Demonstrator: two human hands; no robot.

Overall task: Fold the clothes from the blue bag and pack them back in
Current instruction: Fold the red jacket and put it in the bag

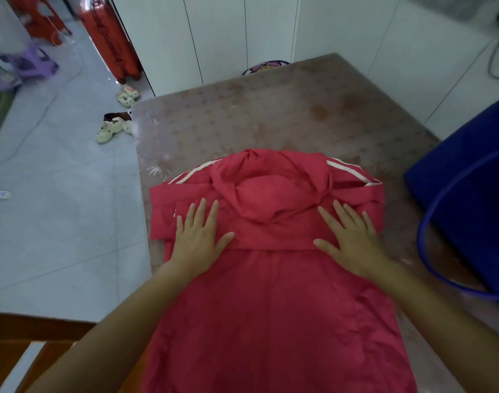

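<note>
A red hooded jacket (271, 293) with white stripes on its shoulders lies flat on the table (242, 114), back side up, its sleeves folded in across the back and the hood lying on top. My left hand (198, 239) presses flat on the folded left sleeve, fingers straight and spread. My right hand (350, 239) presses flat on the right side in the same way. The blue bag (469, 194) stands at the table's right edge, its blue strap looping toward the jacket.
The table has a brownish patterned cover under clear plastic. On the tiled floor to the left lie pale slippers (112, 129), a red suitcase (112, 38), and a purple stool (30, 63). White cabinet doors (214, 32) stand behind the table. A wooden chair frame (21, 336) is at lower left.
</note>
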